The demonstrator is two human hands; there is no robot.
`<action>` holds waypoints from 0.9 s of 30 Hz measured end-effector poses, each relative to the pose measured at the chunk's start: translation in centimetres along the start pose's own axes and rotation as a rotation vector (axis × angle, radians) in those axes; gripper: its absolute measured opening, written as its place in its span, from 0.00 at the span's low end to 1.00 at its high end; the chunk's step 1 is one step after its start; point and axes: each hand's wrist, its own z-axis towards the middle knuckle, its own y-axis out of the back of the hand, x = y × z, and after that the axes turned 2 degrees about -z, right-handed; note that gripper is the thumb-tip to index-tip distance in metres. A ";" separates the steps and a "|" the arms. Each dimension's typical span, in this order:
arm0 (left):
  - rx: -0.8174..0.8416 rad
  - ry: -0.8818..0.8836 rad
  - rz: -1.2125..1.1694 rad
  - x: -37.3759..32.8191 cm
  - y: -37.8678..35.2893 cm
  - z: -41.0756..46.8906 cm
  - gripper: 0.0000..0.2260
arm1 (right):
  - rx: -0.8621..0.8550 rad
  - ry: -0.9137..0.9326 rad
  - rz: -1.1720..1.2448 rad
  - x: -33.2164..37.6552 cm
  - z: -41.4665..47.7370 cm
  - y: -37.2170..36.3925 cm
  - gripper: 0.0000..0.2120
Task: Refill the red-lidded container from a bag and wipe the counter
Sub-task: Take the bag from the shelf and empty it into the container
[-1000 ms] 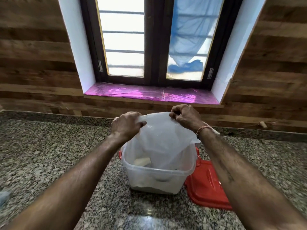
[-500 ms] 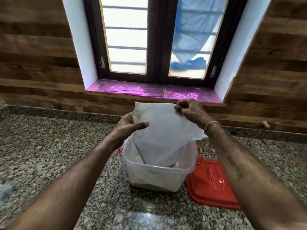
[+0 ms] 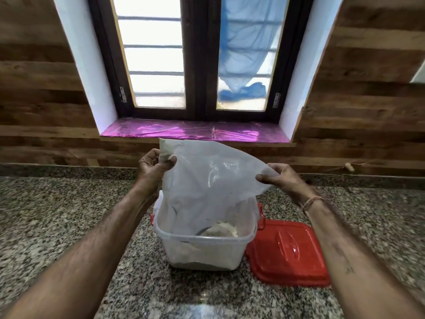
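A clear plastic container [image 3: 202,252] with red clips stands open on the granite counter [image 3: 57,215]. A whitish powder heap [image 3: 220,229] lies inside it. Above it hangs a translucent white bag [image 3: 207,178], mouth down into the container. My left hand [image 3: 154,166] pinches the bag's upper left corner. My right hand [image 3: 278,178] pinches its right corner, lower and further right. The red lid [image 3: 287,252] lies flat on the counter, touching the container's right side.
A wooden wall and a window with a shiny purple sill [image 3: 193,132] rise behind the counter. A low granite backsplash [image 3: 69,169] runs along the counter's far edge. Bare counter extends left and right of the container.
Both hands have lifted the bag higher and spread apart, my right hand swinging out to the right. The bag now hangs stretched out and the powder heap shows in the container.
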 end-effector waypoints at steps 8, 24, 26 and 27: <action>-0.025 0.003 -0.036 0.1 -0.6 0.8 0.07 | -0.313 0.008 0.439 -2.1 1.0 -1.9 0.10; -0.079 -0.029 -0.189 1.0 1.5 0.2 0.07 | -0.204 -0.142 0.050 -6.0 3.0 -6.3 0.12; -0.015 -0.005 -0.166 1.1 1.7 -0.3 0.06 | -0.267 -0.118 0.055 -6.2 3.4 -6.1 0.05; 0.034 0.024 -0.138 1.3 2.1 -0.6 0.05 | -0.292 -0.100 0.074 -6.1 3.5 -5.8 0.04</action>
